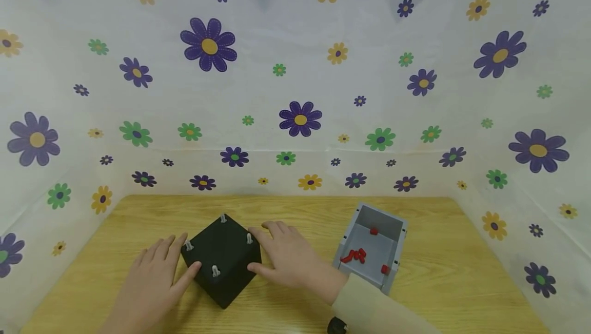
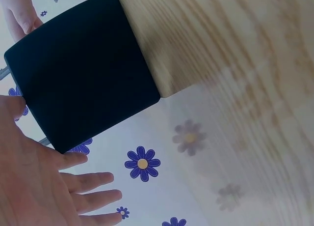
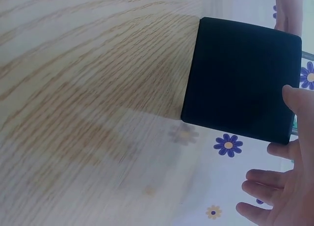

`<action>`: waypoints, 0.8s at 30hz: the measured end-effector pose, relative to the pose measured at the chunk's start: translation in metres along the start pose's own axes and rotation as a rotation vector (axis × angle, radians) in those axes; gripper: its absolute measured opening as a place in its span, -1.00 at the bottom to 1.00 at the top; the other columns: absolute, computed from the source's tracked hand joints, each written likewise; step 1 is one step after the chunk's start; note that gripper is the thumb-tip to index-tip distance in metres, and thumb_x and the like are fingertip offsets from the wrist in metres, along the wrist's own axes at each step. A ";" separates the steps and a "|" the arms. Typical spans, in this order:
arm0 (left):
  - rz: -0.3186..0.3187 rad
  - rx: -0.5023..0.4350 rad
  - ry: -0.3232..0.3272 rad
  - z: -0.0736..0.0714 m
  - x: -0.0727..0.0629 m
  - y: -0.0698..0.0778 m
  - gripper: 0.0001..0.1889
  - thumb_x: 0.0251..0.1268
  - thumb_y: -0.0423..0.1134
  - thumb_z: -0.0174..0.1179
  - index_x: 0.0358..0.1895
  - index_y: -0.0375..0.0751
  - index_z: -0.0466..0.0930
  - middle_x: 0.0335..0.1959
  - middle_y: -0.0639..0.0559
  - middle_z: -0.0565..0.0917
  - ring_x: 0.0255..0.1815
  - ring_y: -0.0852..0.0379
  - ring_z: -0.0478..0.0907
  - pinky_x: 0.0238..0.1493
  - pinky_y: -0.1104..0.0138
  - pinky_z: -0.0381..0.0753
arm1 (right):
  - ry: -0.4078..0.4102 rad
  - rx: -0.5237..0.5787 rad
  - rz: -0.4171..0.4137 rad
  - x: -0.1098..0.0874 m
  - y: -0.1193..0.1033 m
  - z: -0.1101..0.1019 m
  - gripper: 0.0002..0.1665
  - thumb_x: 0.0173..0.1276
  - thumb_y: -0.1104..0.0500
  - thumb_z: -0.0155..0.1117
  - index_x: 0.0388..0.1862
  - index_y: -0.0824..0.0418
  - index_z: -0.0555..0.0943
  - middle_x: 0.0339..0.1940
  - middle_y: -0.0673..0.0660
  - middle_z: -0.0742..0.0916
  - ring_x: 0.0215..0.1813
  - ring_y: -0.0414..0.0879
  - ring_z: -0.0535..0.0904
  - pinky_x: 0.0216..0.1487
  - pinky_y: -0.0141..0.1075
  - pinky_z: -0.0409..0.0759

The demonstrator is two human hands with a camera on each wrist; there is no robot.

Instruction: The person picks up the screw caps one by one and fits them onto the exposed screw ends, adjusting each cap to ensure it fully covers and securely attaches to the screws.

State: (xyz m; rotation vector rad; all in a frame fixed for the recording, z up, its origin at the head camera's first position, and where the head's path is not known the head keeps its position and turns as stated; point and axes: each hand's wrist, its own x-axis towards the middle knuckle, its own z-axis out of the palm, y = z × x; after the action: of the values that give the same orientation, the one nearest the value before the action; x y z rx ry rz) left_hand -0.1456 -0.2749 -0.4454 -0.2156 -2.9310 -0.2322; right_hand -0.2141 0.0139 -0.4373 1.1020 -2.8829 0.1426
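Note:
A black box, square and cube-like, stands on the wooden table with one corner turned toward me. Small greyish pegs stick up near the corners of its top. My left hand is at the box's left corner, thumb and forefinger spread along the top edge and the other fingers extended. On the opposite corner my right hand has its thumb and forefinger at the edge in the same way. Both wrist views show plain dark sides of the box, with straight fingers reaching past it in the right wrist view.
Right of the box stands a grey bin holding several small red pieces; my right sleeve overlaps its near end. A dark round object shows beneath that sleeve. White flower-printed sheeting encloses the table.

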 end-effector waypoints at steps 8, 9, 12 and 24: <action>-0.002 0.025 -0.016 -0.001 0.003 0.000 -0.17 0.60 0.31 0.04 0.56 -0.35 0.32 0.37 -0.50 0.54 0.39 -0.56 0.45 0.38 -0.46 0.38 | 0.003 -0.064 -0.002 -0.001 -0.002 0.000 -0.05 0.57 -0.49 0.02 0.71 0.01 0.24 0.57 0.12 0.49 0.58 0.03 0.44 0.57 -0.05 0.48; -0.002 0.025 -0.018 -0.001 0.004 0.000 -0.17 0.61 0.30 0.03 0.56 -0.35 0.32 0.37 -0.50 0.54 0.40 -0.56 0.45 0.38 -0.46 0.37 | 0.006 -0.072 -0.003 -0.002 -0.002 -0.001 -0.05 0.57 -0.49 0.02 0.71 0.01 0.24 0.57 0.12 0.49 0.57 0.03 0.44 0.57 -0.05 0.49; 0.001 0.023 -0.022 -0.002 0.006 0.000 -0.19 0.62 0.29 0.02 0.57 -0.34 0.31 0.38 -0.49 0.53 0.40 -0.55 0.44 0.39 -0.47 0.36 | 0.013 -0.088 -0.008 -0.003 -0.002 -0.002 -0.04 0.56 -0.49 0.03 0.70 0.03 0.24 0.57 0.12 0.50 0.57 0.02 0.44 0.57 -0.06 0.48; 0.028 0.032 -0.005 -0.005 0.016 0.003 -0.29 0.67 0.19 0.01 0.58 -0.28 0.31 0.39 -0.47 0.53 0.40 -0.53 0.45 0.42 -0.43 0.36 | 0.027 -0.141 -0.046 -0.013 -0.002 -0.008 0.00 0.57 -0.48 0.02 0.72 0.11 0.22 0.61 0.13 0.47 0.57 0.02 0.44 0.57 -0.06 0.48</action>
State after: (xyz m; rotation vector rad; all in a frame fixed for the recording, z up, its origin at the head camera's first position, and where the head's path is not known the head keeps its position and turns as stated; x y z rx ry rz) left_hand -0.1602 -0.2712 -0.4367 -0.2521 -2.9318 -0.1814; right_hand -0.2033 0.0220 -0.4307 1.1308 -2.7915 -0.0470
